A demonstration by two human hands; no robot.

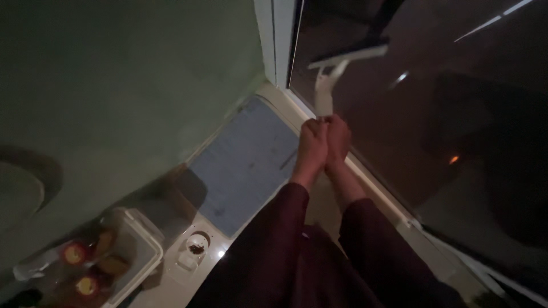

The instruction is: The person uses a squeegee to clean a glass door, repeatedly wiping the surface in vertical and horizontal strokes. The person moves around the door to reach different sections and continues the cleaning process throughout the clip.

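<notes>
We have both hands up against the dark window [434,114]. Our left hand [311,145] and right hand [339,140] are clenched together, touching, around the white handle of a squeegee [334,71]. Its blade lies flat on the glass, near the white frame [274,40], tilted a little with the right end higher.

What could go wrong, as we judge it: the 2 hands are stacked on the very end of the handle, so the blade could twist or lift off the glass and leave streaks. The blade's left end sits close to the frame and could catch on it. Reaching this far over the sill [377,188], we could also lose balance.

Much is hard to make out. The light is poor; we cannot tell whether the glass is wet or dry, nor see the blade's edge itself. Our fingers hide the lower handle. Below left, a white bin [140,251] with red and yellow things beside it is dim and partly cut off.
</notes>
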